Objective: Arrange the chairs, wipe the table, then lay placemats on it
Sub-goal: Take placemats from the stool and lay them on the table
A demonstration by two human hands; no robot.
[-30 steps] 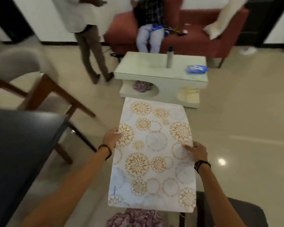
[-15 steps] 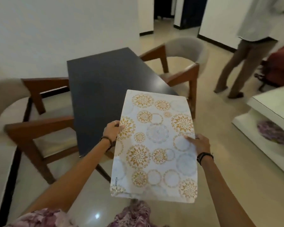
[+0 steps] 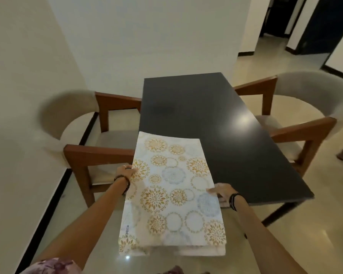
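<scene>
two chairs (image 3: 91,135) (image 3: 297,119), one table (image 3: 216,125), one placemat stack (image 3: 172,196)

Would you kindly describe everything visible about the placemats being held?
The placemats are a thin stack of white rectangular sheets, printed with gold flower medallions and pale blue circles, with "KUBER" along one edge. Layered edges show at the near end. They look stiff and plastic-like. The left hand grips the left edge and the right hand the right edge, holding them about level. The far end overlaps the near corner of the dark table; whether it touches is unclear.
</scene>
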